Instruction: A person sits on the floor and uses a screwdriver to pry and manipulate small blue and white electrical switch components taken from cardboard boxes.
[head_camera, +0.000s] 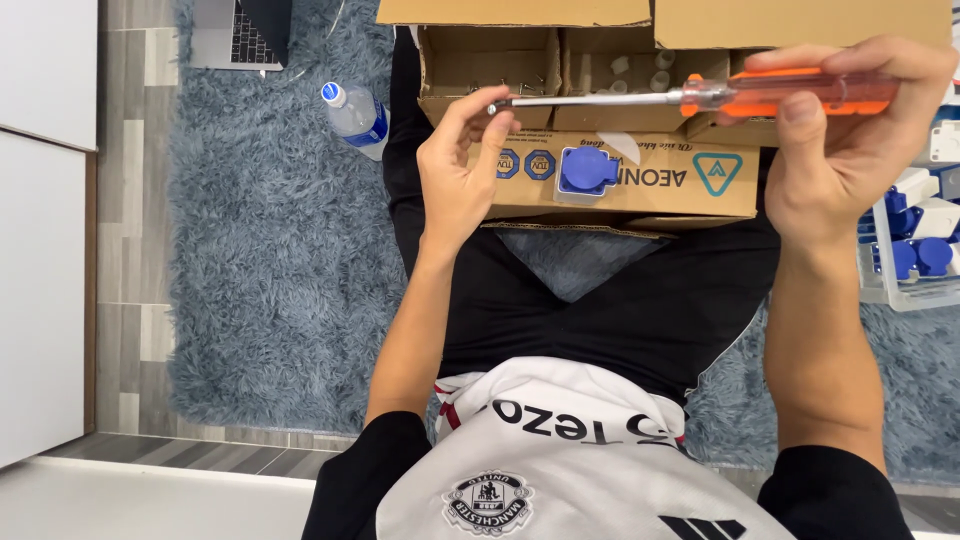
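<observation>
The right hand (845, 150) grasps the orange handle of a screwdriver (690, 97), and the left hand (462, 165) pinches its metal tip. It seems light and stiff, the smooth handle perhaps slippery; below both hands lies a cardboard box (640, 180).

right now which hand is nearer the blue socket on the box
Left. The left hand pinches the screwdriver tip just left of the blue socket; the right hand grips the orange handle farther to its right.
</observation>
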